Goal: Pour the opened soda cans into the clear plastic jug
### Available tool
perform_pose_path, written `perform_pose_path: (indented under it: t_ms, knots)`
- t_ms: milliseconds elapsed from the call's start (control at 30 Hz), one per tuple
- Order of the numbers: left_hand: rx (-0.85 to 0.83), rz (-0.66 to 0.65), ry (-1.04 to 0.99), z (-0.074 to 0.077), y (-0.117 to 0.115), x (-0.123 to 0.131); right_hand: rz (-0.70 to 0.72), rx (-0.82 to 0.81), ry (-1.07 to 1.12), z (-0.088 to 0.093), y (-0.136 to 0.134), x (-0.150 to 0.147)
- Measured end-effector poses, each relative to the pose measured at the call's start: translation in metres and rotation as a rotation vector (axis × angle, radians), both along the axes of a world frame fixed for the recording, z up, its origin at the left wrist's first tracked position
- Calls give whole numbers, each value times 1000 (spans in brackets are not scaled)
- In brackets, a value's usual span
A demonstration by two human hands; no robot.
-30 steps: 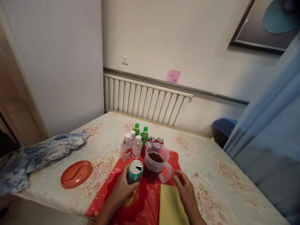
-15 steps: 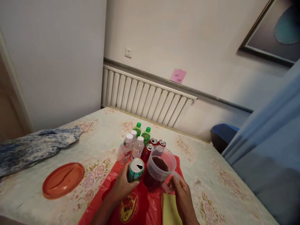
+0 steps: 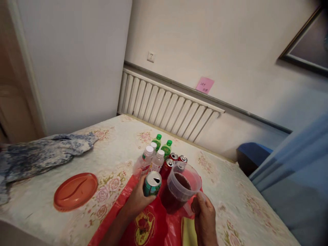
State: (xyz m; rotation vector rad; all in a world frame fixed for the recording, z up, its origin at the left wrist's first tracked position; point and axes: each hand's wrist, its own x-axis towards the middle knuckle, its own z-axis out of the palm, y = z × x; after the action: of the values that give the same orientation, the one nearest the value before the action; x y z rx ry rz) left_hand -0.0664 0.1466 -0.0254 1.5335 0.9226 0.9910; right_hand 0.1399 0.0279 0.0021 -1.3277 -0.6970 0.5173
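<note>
My left hand [image 3: 139, 198] is wrapped round a green drink can [image 3: 153, 184] with its top opened. In my right hand [image 3: 203, 213] is the handle of a clear plastic measuring jug [image 3: 189, 177], part filled with dark brown liquid and tilted a little toward the can. Can and jug are side by side above a red plastic bag [image 3: 159, 218]. Behind them stand several red cans [image 3: 167, 166], clear bottles with white caps [image 3: 156, 162] and two bottles with green caps [image 3: 167, 147]. A yellow cloth [image 3: 188, 230] lies beside my right hand, partly hidden.
On the flowered tablecloth [image 3: 112, 140], an orange-red plastic lid [image 3: 77, 191] lies to the left. A blue-white crumpled cloth [image 3: 51, 153] is farther left. A radiator [image 3: 169, 102] runs behind the table; a blue curtain [image 3: 304, 171] hangs at the right, near a dark blue bin [image 3: 252, 155].
The view has shifted, so the scene sits farther right in the picture. My right hand has turned slightly and the jug leans a bit more. Both hands keep their holds.
</note>
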Motion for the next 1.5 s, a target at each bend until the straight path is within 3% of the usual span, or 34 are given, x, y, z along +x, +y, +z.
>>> perform_pose_path:
  t_ms: [400,600,1067,1267,1500]
  knots:
    - [-10,-49,-42,-2,-1,-6,-50,-59,7,11,-6,8]
    - [-16,-48,-50,-3,-1,-6,-15,-96,-169,31,-12,25]
    - [28,-71,-35,-10,0,-2,72,-248,-333,90,-28,44]
    - [79,-54,-29,-16,1,-1,160,-296,-363,97,-26,58]
    - [93,-40,7,-14,0,-2,173,-334,-404,107,-23,55]
